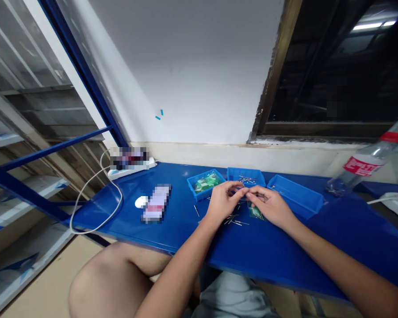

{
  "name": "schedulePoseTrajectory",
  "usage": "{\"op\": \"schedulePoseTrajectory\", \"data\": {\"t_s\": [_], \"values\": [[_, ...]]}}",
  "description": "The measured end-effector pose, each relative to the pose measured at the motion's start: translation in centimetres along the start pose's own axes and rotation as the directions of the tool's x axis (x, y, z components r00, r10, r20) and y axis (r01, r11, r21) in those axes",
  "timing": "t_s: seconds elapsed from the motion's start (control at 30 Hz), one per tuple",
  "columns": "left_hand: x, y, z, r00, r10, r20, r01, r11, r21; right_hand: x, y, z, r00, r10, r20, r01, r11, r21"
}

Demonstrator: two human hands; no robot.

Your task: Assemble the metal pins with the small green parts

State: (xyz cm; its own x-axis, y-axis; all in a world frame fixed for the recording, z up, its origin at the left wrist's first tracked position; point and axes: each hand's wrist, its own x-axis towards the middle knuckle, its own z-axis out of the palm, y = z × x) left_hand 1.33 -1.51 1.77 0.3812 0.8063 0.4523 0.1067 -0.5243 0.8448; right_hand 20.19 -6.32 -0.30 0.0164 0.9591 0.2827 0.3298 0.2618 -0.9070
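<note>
Both forearms come from the bottom of the view and reach forward over a blue tabletop (285,260). The left hand (223,201) and the right hand (268,207) meet in the middle, with the wrists low and the fingers bent inward, so the fingertips (244,191) almost touch each other. The two hands are in a narrow pinch pose, but I cannot tell if they hold something very small between the fingers.

A small green circuit board (255,211) is just under the right hand, at its fingertips. It is partly hidden, and I cannot tell if the hand holds it or if it lies on the tabletop. Many thin metal pins (234,220) lie loose on the tabletop under and in front of the hands, and one more pin (196,210) lies apart, to the left.

Three small blue trays stand in a row behind the hands. The left tray (194,190) holds green circuit boards (205,183), the middle tray (245,174) has metal pins (247,179) at its top, and the right tray (295,196) is beside the right hand.

Further left are a white computer mouse (141,202) and a white power strip (129,173) with a cable. On the right, a plastic bottle (365,163) with a red label lies tilted.
</note>
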Motion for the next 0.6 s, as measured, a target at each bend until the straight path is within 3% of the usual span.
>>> {"op": "schedulePoseTrajectory", "data": {"t_s": [0.17,0.27,0.37,0.6], "values": [[-0.05,0.52,-0.33,0.996,0.082,0.035,-0.084,0.993,0.085,0.20,0.12,-0.30,0.994,-0.108,-0.009,0.106,0.987,-0.118],[-0.14,0.43,-0.42,1.000,-0.005,-0.001,0.005,0.996,0.087,0.36,0.20,-0.56,0.990,-0.138,-0.038,0.129,0.975,-0.179],[-0.25,0.17,-0.26,0.996,-0.086,0.020,0.086,0.996,-0.020,0.41,0.29,-0.69,0.992,-0.107,-0.061,0.093,0.976,-0.195],[-0.50,0.66,-0.01,0.997,-0.077,-0.009,0.076,0.992,-0.100,0.38,0.39,-0.64,0.992,-0.092,-0.080,0.075,0.979,-0.191]]}}
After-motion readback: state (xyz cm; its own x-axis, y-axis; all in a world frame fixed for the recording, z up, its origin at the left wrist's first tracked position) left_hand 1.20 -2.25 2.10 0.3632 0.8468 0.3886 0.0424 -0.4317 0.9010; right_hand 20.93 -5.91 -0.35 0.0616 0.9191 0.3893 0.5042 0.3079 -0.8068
